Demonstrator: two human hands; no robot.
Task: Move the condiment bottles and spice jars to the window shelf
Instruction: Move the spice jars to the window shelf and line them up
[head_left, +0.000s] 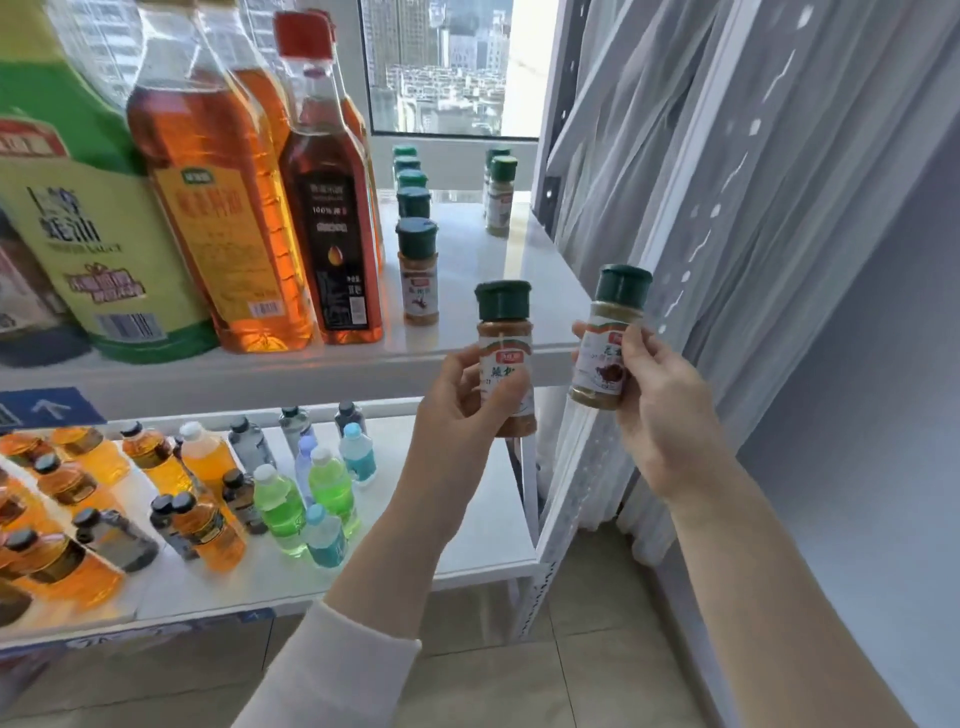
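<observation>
My left hand (462, 405) holds a green-capped spice jar of reddish-brown powder (505, 332) upright, just in front of the white window shelf (524, 291). My right hand (660, 410) holds a second green-capped jar of olive-brown powder (615, 322), slightly tilted, off the shelf's right front corner. On the shelf a row of several green-capped spice jars (417, 270) runs toward the window, and two more jars (501, 195) stand at the back right. Tall oil bottles (332, 208) and a big green-labelled jug (88, 218) fill the shelf's left side.
A lower white shelf (483, 519) carries many small drink bottles (280, 504), orange, green, blue and grey. White sheer curtains (753, 208) hang close on the right, beside the rack's metal upright (550, 561). The window (441, 67) is behind the shelf. Tile floor lies below.
</observation>
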